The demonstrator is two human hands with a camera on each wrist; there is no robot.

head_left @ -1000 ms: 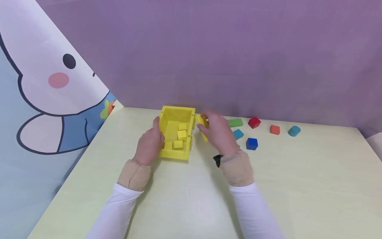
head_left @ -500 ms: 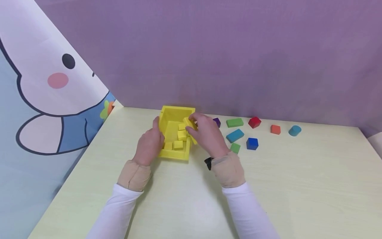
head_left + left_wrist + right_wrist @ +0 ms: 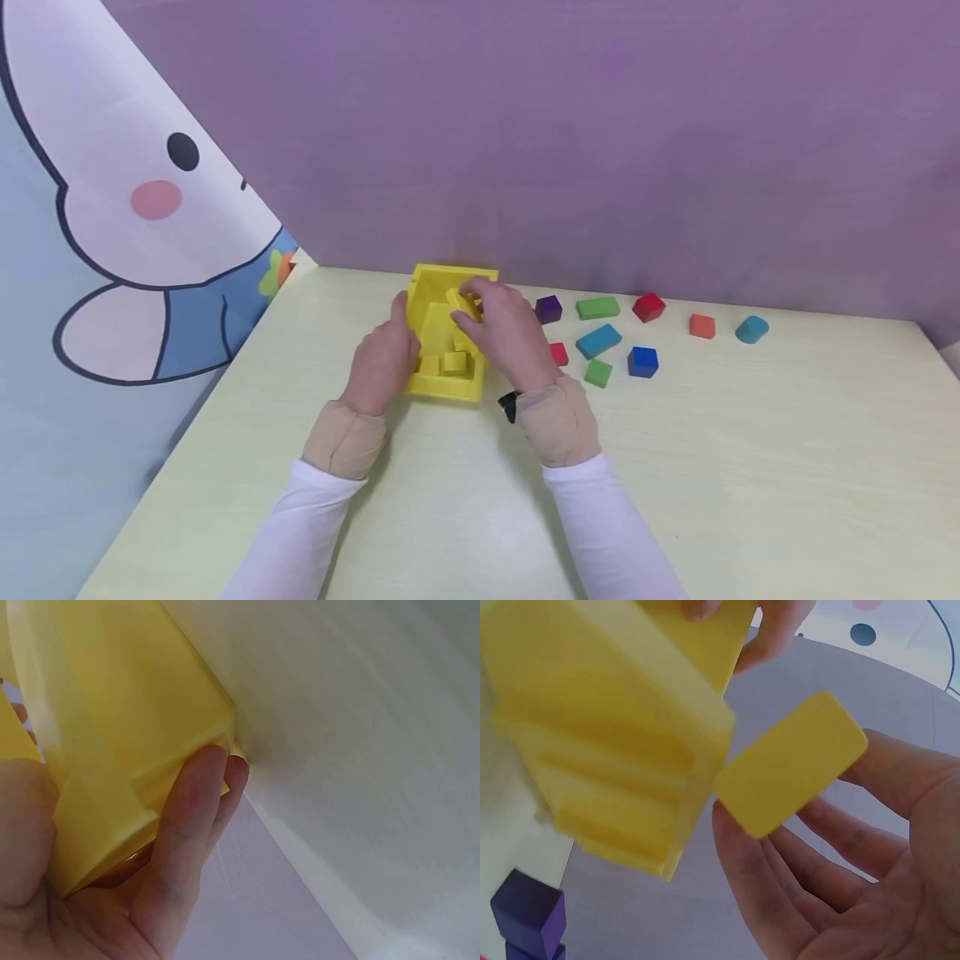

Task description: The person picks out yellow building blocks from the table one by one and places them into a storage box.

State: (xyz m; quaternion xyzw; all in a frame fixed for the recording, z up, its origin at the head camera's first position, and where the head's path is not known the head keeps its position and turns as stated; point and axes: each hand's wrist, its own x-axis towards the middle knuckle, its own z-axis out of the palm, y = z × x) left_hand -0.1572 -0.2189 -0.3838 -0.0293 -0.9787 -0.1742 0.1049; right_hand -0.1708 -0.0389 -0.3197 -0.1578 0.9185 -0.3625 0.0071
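Observation:
A yellow plastic box with an open top stands near the back of the table, several yellow blocks lying on its floor. My left hand grips its left wall, thumb at the rim and fingers against the outside, as the left wrist view shows. Over the box's right side, my right hand pinches a yellow rectangular block between thumb and fingers. In the head view that block is tilted, and the hand hides part of the right wall and some blocks below.
Right of the box lie loose blocks: purple, green, light blue, dark blue, red and orange. A blue cylinder lies farthest right. A purple backdrop rises behind the table.
My right hand has moved left with the yellow block, from beside the box to over its inside. Blocks behind that hand have come into view. The left hand keeps its grip on the box.

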